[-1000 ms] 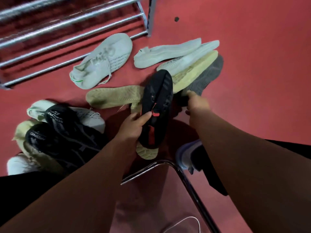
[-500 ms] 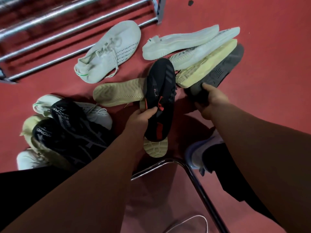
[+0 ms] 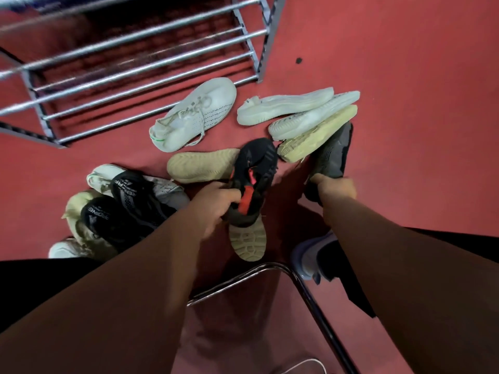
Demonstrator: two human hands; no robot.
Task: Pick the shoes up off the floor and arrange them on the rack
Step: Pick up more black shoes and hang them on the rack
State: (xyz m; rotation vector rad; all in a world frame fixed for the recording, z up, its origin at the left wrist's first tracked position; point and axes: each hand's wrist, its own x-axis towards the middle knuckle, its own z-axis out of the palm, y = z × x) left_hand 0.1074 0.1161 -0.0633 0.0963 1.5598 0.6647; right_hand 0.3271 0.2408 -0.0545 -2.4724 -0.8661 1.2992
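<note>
My left hand (image 3: pixel 216 201) grips a black shoe with red trim (image 3: pixel 255 174) at its opening, above the red floor. My right hand (image 3: pixel 336 190) grips the heel of a dark grey shoe (image 3: pixel 333 152), its toe tucked under a beige shoe (image 3: pixel 318 136). A white laced sneaker (image 3: pixel 194 114) lies in front of the metal rack (image 3: pixel 129 58), whose bars hold nothing. Two white shoes (image 3: pixel 286 106) lie on their sides at the right. A beige sole (image 3: pixel 202 166) lies beside the black shoe, another (image 3: pixel 247 238) under it.
A heap of black, white and beige shoes (image 3: pixel 121 206) lies at the left by my knee. A chrome chair frame (image 3: pixel 297 287) curves across the bottom centre. My own shod foot (image 3: pixel 310 255) stands under my right arm. Open red floor spreads to the right.
My left hand has closed round the black shoe's opening and turned it upper-side up. My right hand has tightened on the grey shoe's heel and lifted it. The view tilted up, showing more rack.
</note>
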